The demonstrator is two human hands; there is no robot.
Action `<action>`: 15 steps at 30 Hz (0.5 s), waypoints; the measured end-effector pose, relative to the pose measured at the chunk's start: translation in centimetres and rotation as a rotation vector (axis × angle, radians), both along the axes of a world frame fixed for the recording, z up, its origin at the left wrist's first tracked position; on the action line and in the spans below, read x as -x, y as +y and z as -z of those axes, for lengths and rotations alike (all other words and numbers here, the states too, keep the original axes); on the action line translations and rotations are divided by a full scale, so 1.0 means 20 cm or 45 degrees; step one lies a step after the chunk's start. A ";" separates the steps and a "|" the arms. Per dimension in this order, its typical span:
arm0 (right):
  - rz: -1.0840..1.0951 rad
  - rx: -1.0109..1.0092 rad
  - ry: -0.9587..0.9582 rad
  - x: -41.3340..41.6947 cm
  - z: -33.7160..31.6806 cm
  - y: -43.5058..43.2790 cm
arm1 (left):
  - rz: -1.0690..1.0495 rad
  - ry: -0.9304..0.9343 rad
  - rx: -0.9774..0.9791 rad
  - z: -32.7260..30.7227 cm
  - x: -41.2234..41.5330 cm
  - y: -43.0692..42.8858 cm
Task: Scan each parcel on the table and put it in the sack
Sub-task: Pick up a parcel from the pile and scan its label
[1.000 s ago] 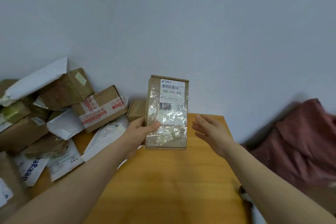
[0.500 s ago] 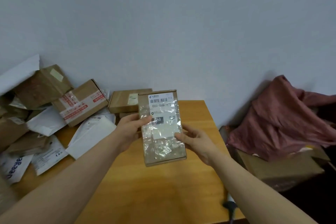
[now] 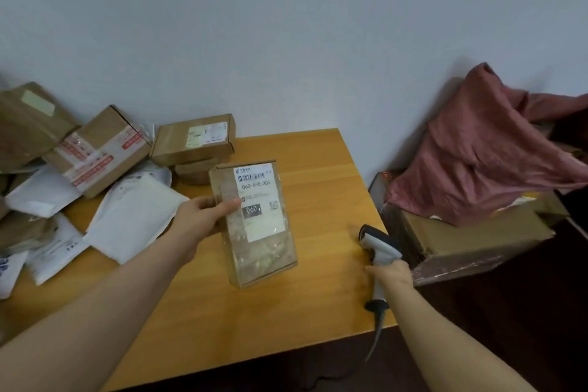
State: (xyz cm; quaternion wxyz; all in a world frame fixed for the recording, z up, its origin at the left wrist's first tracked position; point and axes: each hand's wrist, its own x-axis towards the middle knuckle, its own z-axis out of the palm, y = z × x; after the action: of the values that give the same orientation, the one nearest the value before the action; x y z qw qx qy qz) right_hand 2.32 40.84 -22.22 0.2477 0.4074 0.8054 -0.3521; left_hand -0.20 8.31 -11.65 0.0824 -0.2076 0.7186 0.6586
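left hand grips the parcel, right hand grips the scanner; i fear glare off its glossy face spoiling the scan.

the parcel has been released by the right hand; the scanner at four o'clock is now gripped.

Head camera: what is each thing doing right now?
parcel: held, label facing the camera.
left hand: grips the parcel.
scanner: gripped, cable trailing off the table.
right hand: grips the scanner.
other parcels: piled on the table's left.
pink cloth: draped over a box.
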 end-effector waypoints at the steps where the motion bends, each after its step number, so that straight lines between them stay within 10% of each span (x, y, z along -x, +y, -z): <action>1: -0.011 0.019 0.010 0.01 0.02 0.01 | 0.003 -0.003 0.009 0.00 -0.01 0.00; 10: 0.387 0.900 0.496 0.02 -0.11 -0.16 | -0.110 0.000 0.047 0.01 -0.01 -0.12; 15: 0.072 1.303 0.614 0.05 -0.43 -0.40 | -0.132 0.034 0.186 -0.04 0.00 -0.21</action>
State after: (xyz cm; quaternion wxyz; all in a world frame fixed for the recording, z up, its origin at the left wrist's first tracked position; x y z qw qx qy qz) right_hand 1.25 32.80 -13.55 0.2130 0.1649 0.5545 -0.7874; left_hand -0.25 4.09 -10.92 0.0233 -0.2412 0.7541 0.6104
